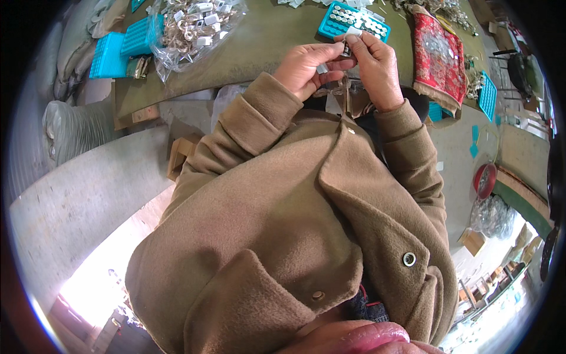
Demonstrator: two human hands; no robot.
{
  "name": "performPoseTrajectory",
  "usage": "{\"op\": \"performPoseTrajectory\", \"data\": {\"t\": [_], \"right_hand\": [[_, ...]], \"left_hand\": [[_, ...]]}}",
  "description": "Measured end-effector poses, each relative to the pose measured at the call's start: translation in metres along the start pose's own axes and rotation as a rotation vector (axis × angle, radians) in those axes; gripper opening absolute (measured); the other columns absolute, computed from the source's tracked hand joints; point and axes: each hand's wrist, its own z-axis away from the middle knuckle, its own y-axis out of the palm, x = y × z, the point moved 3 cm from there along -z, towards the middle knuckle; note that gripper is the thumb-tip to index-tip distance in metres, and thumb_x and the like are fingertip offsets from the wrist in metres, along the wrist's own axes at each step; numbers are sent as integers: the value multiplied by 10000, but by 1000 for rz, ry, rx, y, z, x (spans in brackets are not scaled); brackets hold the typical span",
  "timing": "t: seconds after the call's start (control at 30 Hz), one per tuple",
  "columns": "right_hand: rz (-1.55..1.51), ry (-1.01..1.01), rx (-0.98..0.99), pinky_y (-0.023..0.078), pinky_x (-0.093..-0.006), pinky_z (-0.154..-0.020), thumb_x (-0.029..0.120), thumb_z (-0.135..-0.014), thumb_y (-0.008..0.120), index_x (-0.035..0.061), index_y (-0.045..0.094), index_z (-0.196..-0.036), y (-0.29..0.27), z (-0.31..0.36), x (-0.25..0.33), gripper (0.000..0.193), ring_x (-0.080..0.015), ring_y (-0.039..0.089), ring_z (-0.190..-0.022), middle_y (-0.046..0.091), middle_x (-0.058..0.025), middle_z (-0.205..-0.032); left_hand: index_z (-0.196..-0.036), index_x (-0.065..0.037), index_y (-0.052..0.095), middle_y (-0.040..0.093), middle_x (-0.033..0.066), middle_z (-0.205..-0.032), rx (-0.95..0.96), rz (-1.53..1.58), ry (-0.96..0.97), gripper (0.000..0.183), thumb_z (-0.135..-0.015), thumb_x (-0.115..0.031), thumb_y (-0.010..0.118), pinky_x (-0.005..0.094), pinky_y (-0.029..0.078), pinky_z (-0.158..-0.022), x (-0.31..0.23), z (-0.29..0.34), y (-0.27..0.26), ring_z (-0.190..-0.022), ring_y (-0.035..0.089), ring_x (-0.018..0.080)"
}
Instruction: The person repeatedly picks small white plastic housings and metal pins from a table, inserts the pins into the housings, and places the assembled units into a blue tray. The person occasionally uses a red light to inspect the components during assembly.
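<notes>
Close together over the table's near edge, both of my hands work on something small. My left hand (306,68) pinches a small dark and shiny metal part (346,49) between thumb and fingers. A small white piece (322,68) shows at its curled fingers. My right hand (377,65) is closed, with a small white piece (354,31) between thumb and forefinger, right by the metal part. Whether the two are joined I cannot tell. Just beyond my hands lies a blue tray (331,25) holding rows of small round white-topped pieces.
At the left of the green table (259,44) lies a clear plastic bag (203,23) of white connectors and wires, beside blue trays (109,56). A red patterned cloth (436,56) with small clear pieces lies right. A red basin (484,180) stands at far right.
</notes>
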Motion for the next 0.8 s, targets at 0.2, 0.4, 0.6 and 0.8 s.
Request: {"op": "performPoseTrajectory", "data": {"t": [0.2,0.4,0.6,0.8], "right_hand": [[-385,196,103,495,-220,-765,141,-976,544,-28,664,-1106,-1,3,-6,245,-90,608,-819,685,-46,-990],[-478,328,150,539,-281,-838,97,-956,518,-56,637,-1134,-6,-4,-9,263,-180,671,-902,681,-146,-1094],[-301,33,276,489,-301,-945,110,-920,608,-20,570,-1308,-8,2,1,411,-186,633,-1042,668,-121,-1140],[473,-379,76,532,-315,-804,47,-815,699,90,666,-1207,-16,10,12,396,-224,669,-876,701,-100,-1002]], "left_hand": [[-1142,-66,576,643,71,-998,129,320,-254,236,-961,-213,611,117,487,-491,9,-10,-11,-813,655,67],[-1080,-101,572,626,40,-958,204,463,-312,211,-925,-207,669,113,389,-427,18,-14,-10,-643,533,-1],[-989,-119,608,620,-7,-865,82,478,-210,187,-916,-272,686,126,292,-406,18,-15,-7,-564,437,-23],[-979,-112,587,599,-24,-832,61,485,-314,167,-946,-267,642,149,312,-408,19,-12,2,-578,484,6]]}}
